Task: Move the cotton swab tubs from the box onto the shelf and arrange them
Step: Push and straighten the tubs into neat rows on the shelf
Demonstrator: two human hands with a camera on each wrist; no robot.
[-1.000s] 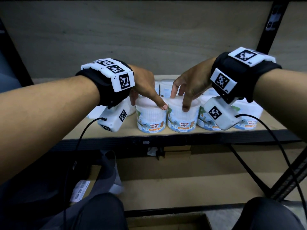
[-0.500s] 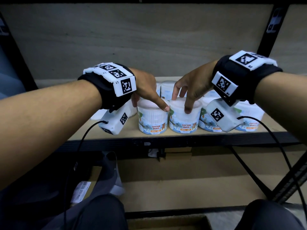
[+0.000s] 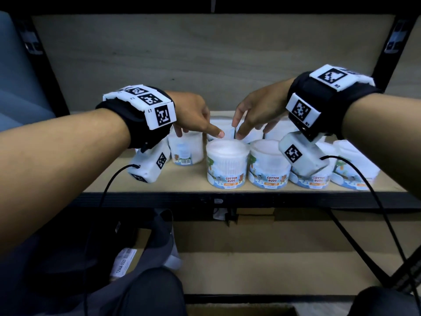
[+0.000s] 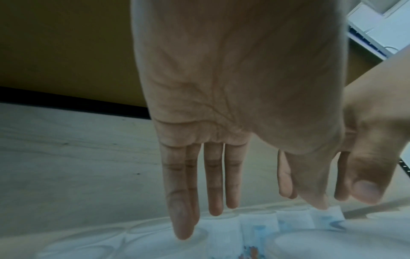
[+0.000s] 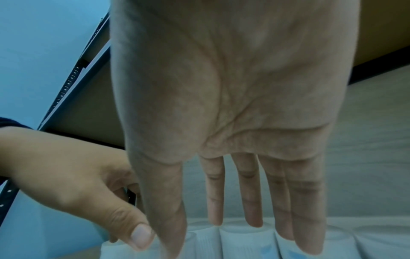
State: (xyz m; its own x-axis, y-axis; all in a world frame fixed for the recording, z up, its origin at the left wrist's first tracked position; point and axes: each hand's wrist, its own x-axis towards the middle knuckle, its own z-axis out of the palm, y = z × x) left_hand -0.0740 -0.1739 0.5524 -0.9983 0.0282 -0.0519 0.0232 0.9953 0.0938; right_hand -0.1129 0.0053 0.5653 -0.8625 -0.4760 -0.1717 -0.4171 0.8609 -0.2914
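Several white cotton swab tubs stand on the wooden shelf (image 3: 145,188). The front row starts with one tub (image 3: 226,164) and a second (image 3: 270,165) to its right; further ones are partly hidden by my right wrist camera. A rear tub (image 3: 186,149) shows its barcode. My left hand (image 3: 196,124) and right hand (image 3: 250,119) reach over the rear row, thumbs close together. In the wrist views the left fingers (image 4: 213,184) and right fingers (image 5: 250,192) are straight, tips at the tub lids (image 5: 244,233), holding nothing.
The shelf's black front edge (image 3: 227,199) runs below the tubs, with a wood back panel (image 3: 205,65) behind. A lower board (image 3: 273,258), a cardboard box edge (image 3: 239,312) and a dark bag (image 3: 91,258) sit below. Cables hang from both wrists.
Both hands have lifted off the lids of the two front tubs and moved back over the rear row. The front tubs stay in place.
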